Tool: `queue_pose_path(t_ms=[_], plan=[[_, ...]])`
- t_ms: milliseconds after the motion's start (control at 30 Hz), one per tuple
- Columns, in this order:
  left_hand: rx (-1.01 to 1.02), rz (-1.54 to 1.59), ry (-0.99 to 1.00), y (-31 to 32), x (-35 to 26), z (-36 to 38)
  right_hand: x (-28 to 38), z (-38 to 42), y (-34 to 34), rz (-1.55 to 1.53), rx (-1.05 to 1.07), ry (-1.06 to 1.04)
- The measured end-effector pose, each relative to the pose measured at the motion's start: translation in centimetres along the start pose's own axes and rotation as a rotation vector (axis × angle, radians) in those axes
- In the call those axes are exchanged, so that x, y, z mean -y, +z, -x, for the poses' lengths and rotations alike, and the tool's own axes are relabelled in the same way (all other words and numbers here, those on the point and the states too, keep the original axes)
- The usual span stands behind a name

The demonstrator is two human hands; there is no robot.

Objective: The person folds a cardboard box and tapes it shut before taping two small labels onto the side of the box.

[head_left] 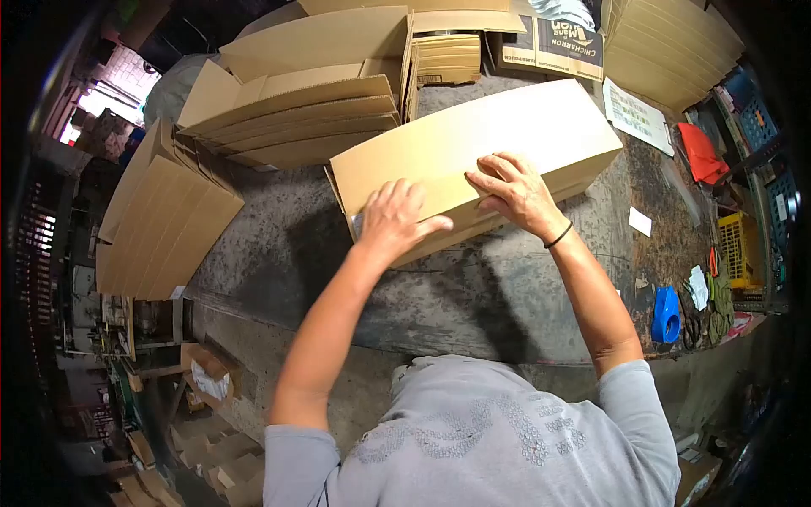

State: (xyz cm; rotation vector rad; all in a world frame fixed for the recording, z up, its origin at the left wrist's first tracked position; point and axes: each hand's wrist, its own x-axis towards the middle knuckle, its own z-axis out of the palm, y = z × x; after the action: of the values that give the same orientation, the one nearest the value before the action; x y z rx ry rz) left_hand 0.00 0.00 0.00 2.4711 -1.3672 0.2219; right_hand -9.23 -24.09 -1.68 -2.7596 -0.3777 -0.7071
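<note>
A long, plain cardboard box lies on the dark worktable in front of me, its near side angled toward my body. My left hand rests on the box's near left edge, fingers stretched over the top and the thumb pointing right. Farther right, my right hand touches the same near edge with its fingers spread and slightly bent, a dark band on the wrist. Neither hand is wrapped around anything. The underside of the box is hidden.
Folded cardboard boxes stand behind on the left, with another cardboard stack nearer. A printed carton is at the back. On the right lie a paper sheet, a red pouch, a white card and a blue tape dispenser.
</note>
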Motion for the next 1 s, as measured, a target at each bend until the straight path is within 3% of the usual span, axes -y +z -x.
queue_pose_path(t_ms=[100,367,433,567,667,700,767,833,1000], plan=[[-0.199,-0.016,-0.028,1.9,-2.1,-1.9,-1.1,0.4,-1.0,0.037,0.001,-0.01],[-0.041,0.013,0.084,-2.7,4.9,4.3,5.3,-1.9,2.5,0.001,-0.077,0.017],[-0.121,-0.047,0.092,-4.6,7.6,6.9,6.6,-2.8,3.5,-0.037,-0.093,0.037],[0.007,-0.187,-0.076,-7.3,10.6,11.7,7.1,-3.4,3.2,-0.033,-0.068,0.079],[-0.242,-0.098,-0.202,-6.9,10.7,14.0,7.4,-3.1,3.4,0.018,-0.028,0.115],[-0.243,-0.101,-0.209,-6.0,10.9,14.5,7.5,-3.2,3.4,0.013,-0.026,0.108],[-0.525,0.146,-0.423,-3.5,10.6,14.7,7.5,-3.3,3.3,0.008,-0.017,0.128],[-0.58,0.312,-0.57,-1.7,10.1,14.5,7.6,-3.4,3.2,0.008,-0.012,0.125],[-0.678,0.531,-0.727,1.5,9.0,14.1,7.9,-3.4,3.3,0.02,-0.009,0.135]])
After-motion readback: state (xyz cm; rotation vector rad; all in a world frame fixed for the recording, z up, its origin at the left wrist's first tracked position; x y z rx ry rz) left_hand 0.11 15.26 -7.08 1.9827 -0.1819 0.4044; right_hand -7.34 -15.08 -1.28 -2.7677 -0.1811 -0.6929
